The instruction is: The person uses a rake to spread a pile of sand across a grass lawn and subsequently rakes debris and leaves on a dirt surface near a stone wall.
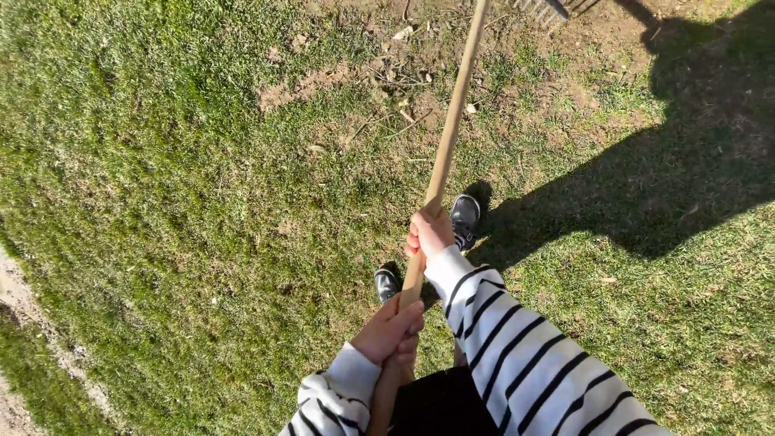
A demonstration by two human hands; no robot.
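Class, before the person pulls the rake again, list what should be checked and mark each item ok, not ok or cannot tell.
1. Right hand closed around the wooden handle: ok.
2. Left hand gripping the handle lower down: ok.
3. Rake tines resting on the soil: cannot tell, cut off by the frame edge.
4. Shoes away from the tines: ok.
5. Twigs and dry leaves lie within the bare patch ahead: ok.

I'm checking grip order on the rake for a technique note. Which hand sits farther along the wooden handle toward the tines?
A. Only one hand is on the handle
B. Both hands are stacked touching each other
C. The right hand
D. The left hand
C. The right hand grips the wooden handle farther toward the tines, while the left hand holds it lower, near the body, with bare handle between them.
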